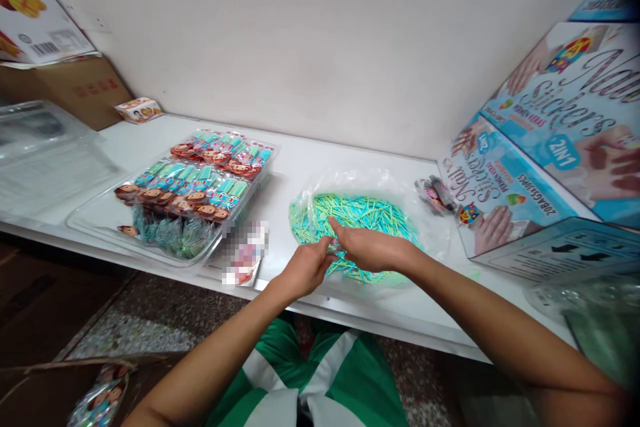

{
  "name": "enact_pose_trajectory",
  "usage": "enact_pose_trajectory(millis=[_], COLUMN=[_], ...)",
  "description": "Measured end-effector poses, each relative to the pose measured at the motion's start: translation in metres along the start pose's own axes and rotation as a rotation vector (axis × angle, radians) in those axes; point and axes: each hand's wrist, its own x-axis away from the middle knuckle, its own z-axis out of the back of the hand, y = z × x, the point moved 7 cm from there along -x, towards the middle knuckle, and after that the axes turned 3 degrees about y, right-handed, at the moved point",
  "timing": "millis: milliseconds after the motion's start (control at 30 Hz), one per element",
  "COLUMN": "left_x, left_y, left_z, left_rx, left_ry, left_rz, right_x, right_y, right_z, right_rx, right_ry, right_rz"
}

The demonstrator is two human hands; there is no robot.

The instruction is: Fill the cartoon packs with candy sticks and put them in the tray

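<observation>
Left hand (310,268), right hand (371,248) close together over bag (370,180) of sticks (373,210); tray (103,213) of packets (183,190) left, boxes (533,170) right.

1. The counter (285,190) stands before the wall (280,47).
2. Near its middle lies a bag (380,180) with sticks (370,213) in it; the left hand (307,267) and right hand (370,248) meet over the bag's near left part.
3. Left of the bag is a tray (107,223), packets (185,187) in it. Between tray and bag, by the front edge, lies a flat item (256,253).
4. At far left sits a plastic container (50,167); behind it, a carton (60,87) bears a box (40,13). A small box (139,110) lies right of the carton.
5. Right of the bag come a small packet (434,195), then display boxes (500,193).
</observation>
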Motion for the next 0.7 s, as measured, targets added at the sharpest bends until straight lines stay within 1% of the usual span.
enact_pose_trajectory(millis=[33, 100, 200, 267, 333, 367, 433, 533, 600, 700], left_x=[0.002, 0.005, 0.009, 0.011, 0.012, 0.012, 0.01, 0.009, 0.008, 0.005], left_y=[0.001, 0.0, -0.003, -0.002, 0.001, 0.002, 0.003, 0.002, 0.002, 0.001], left_z=[-0.002, -0.009, -0.022, -0.03, -0.036, -0.039, -0.041, -0.041, -0.04, -0.033], left_rx=[0.028, 0.109, 0.346, 0.496, 0.584, 0.604, 0.611, 0.674, 0.784, 0.891], left_ry=[-0.025, -0.103, -0.247, -0.334, -0.386, -0.395, -0.37, -0.315, -0.292, -0.235], left_rz=[0.031, 0.107, 0.268, 0.35, 0.388, 0.398, 0.411, 0.443, 0.477, 0.497], right_x=[-0.001, -0.002, -0.003, -0.003, -0.005, -0.007, -0.009, -0.012, -0.011, -0.006], right_y=[0.0, -0.001, -0.009, -0.014, -0.016, -0.018, -0.024, -0.028, -0.021, -0.01], right_z=[0.002, 0.006, 0.018, 0.026, 0.027, 0.024, 0.017, 0.01, 0.014, 0.019], right_rx=[-0.005, -0.032, -0.194, -0.283, -0.297, -0.297, -0.335, -0.512, -0.612, -0.646], right_ry=[-0.003, -0.051, -0.111, -0.076, -0.001, 0.041, 0.1, 0.157, 0.209, 0.264], right_rz=[-0.005, 0.004, 0.104, 0.156, 0.148, 0.137, 0.132, 0.116, 0.061, 0.01])
